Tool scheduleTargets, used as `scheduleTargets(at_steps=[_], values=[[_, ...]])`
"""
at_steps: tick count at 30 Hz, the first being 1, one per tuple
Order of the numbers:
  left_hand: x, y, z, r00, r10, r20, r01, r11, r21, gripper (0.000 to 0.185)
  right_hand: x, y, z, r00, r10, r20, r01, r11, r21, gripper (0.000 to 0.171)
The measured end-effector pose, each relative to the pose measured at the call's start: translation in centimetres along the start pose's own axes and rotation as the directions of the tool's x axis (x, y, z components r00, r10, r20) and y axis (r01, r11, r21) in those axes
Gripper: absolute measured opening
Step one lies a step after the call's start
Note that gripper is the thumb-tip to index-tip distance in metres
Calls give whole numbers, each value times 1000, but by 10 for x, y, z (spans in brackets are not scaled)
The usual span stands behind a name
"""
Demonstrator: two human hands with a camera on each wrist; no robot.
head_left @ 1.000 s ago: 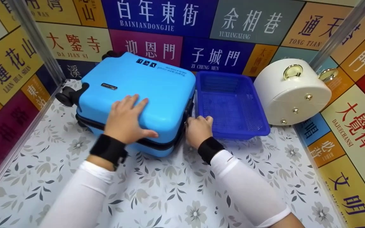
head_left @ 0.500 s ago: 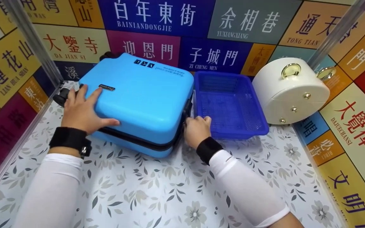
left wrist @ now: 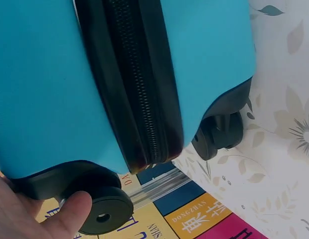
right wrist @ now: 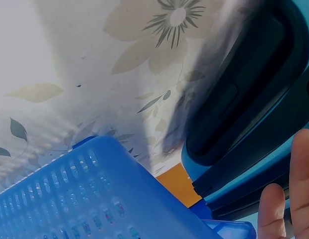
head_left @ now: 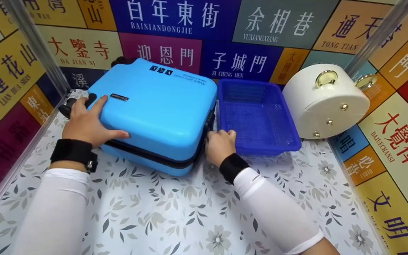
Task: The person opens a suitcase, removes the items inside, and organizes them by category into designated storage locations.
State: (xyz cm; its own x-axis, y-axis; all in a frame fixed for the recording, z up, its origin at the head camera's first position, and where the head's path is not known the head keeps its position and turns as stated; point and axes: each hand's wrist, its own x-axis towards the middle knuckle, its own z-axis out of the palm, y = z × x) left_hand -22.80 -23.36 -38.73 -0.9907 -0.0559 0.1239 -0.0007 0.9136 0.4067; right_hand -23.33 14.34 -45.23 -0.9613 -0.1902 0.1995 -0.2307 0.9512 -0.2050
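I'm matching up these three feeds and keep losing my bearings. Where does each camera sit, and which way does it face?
Head: worn on the head, looking forward and down at the blue suitcase, blue basket and white round case; both hands and white sleeves show.
Left wrist: beside the suitcase's zipper and wheels; a thumb shows.
Right wrist: low between suitcase and basket; fingertips show.
All three share the suitcase.

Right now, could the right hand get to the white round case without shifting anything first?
Probably yes. The right hand sits at the suitcase's right edge, and the white round case stands beyond the blue basket. The basket is low and looks empty, so the hand could likely reach over it or round its near rim.
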Motion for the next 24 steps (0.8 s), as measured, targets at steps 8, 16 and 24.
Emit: scheduleTargets(at_steps=[8, 16, 24], values=[[-4, -2, 8, 998, -4, -61, 3, 1000, -17, 139, -4, -2, -1, 1000, 3, 2, -3, 1000, 11, 19], [-10, 7, 17, 990, 6, -140, -6, 1000, -3, 140, -5, 2, -4, 1000, -1, 0, 1, 999, 32, 16], [-6, 2, 8, 997, 38, -66, -32, 995, 90, 140, -3, 8, -2, 1000, 8, -14, -7, 1000, 20, 19]])
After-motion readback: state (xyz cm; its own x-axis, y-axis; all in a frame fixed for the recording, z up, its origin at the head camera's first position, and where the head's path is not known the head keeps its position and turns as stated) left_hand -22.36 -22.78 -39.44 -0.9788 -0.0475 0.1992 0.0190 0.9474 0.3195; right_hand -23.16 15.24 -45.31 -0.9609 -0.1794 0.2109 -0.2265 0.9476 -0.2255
